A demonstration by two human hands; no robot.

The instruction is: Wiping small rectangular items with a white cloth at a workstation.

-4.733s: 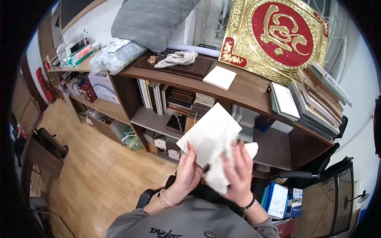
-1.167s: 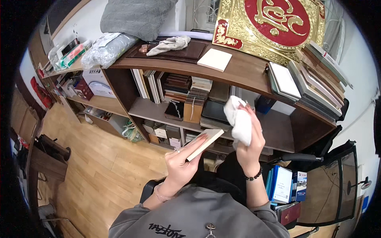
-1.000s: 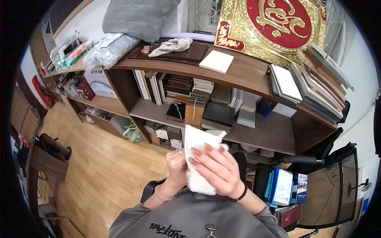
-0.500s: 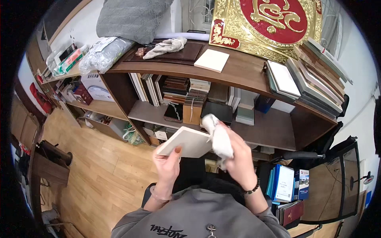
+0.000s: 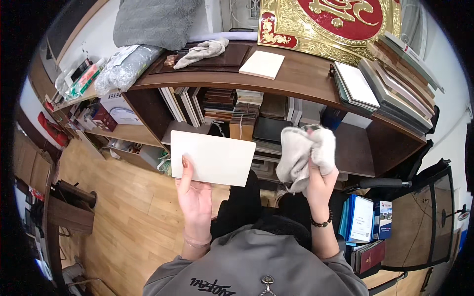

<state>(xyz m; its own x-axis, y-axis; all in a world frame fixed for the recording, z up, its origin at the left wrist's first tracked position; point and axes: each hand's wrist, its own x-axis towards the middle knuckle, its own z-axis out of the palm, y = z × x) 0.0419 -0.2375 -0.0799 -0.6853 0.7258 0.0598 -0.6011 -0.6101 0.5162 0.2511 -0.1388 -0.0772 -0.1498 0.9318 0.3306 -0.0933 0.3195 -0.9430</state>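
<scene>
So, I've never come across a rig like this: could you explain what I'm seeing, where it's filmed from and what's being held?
There is no machine here, just a person's bare hands. The view comes from the left of two fisheye cameras worn on the head, looking down, so straight edges bend near the rim. Picture left is the person's left.

The left hand holds a white rectangular panel; the right hand grips a crumpled white cloth, apart from the panel.

On top of the wooden shelf unit ahead lie a second white panel and a pale grey cloth. A gold-and-red plaque stands tilted behind.
</scene>
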